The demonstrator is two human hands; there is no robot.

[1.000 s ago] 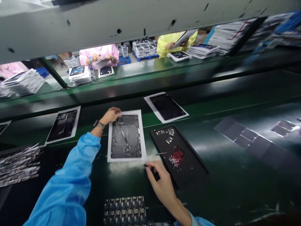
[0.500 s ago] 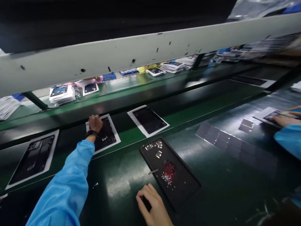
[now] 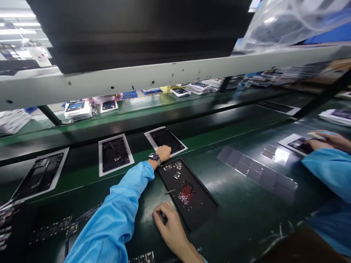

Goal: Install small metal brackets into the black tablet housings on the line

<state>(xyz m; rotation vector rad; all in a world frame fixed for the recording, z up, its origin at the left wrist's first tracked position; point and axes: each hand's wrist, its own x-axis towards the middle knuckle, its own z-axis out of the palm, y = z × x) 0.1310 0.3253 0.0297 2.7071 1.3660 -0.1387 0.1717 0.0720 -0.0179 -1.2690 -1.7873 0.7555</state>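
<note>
We had our left hand (image 3: 163, 153) at the black panel (image 3: 166, 138), right hand (image 3: 170, 224) beside the tray (image 3: 199, 211), both grips unclear

The sleeve (image 3: 115, 208) at seven o'clock is bright blue, with a black watch (image 3: 154, 157) by its cuff; the tray (image 3: 199, 210) at six is plain black, its bits (image 3: 187, 190) red and white; the panels (image 3: 108, 159) towards eight are black on white sheets (image 3: 150, 137); the films (image 3: 255, 171) at four are smoky grey; the bench (image 3: 241, 208) is dark green; the beam (image 3: 153, 75) at twelve is off-white, flecked dark; a co-worker's sleeve (image 3: 329, 164) at three is blue.
</note>
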